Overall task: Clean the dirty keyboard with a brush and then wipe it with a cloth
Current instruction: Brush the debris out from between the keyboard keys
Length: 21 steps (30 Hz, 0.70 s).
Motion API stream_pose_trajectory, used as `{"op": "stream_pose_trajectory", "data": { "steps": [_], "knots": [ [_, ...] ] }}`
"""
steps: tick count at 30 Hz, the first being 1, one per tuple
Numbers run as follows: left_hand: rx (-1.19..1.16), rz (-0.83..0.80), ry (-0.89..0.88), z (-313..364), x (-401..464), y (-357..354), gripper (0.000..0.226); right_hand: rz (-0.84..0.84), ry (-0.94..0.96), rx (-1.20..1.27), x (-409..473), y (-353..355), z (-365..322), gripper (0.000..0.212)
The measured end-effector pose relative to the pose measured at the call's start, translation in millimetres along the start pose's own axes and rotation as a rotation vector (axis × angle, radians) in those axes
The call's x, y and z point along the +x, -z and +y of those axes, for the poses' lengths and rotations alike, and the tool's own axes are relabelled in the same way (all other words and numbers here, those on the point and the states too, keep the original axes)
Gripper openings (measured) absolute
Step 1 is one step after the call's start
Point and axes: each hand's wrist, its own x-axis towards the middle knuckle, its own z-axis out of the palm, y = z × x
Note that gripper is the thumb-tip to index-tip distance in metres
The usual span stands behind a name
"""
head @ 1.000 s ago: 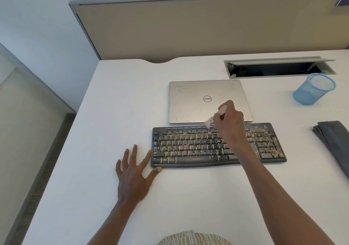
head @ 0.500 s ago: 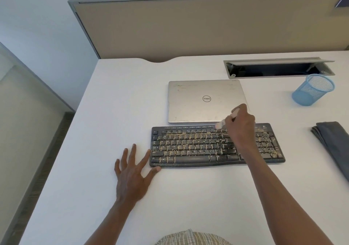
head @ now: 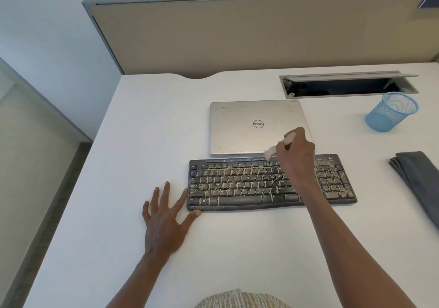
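Observation:
A black keyboard (head: 237,184) dusted with yellowish crumbs lies on the white desk (head: 237,248). My right hand (head: 295,155) is over its upper middle, shut on a small brush (head: 270,152) with a pale wooden handle; the bristles touch the top key row near the keyboard's far edge. My left hand (head: 166,215) lies flat on the desk with fingers spread, its thumb against the keyboard's front left corner. A folded dark grey cloth (head: 418,177) rests at the right edge of the desk.
A closed silver laptop (head: 251,127) lies just behind the keyboard. A blue mesh pen cup (head: 390,111) stands at the back right, in front of an open cable tray (head: 346,85). A beige partition (head: 237,34) runs along the desk's far edge.
My right hand swept the brush to the right along the keyboard's top rows, then back a little to the left. My left hand has stayed put.

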Motion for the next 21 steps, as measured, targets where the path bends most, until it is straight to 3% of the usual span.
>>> {"op": "stream_pose_trajectory", "data": {
  "steps": [14,21],
  "knots": [
    [-0.005,-0.005,0.002,0.9,0.3,1.7,0.075,-0.043,0.017,-0.004,6.7,1.6,-4.2,0.016],
    [-0.003,0.009,-0.005,0.8,-0.2,0.1,0.073,-0.01,-0.106,-0.051,13.5,26.6,27.8,0.015]
  ]
}}
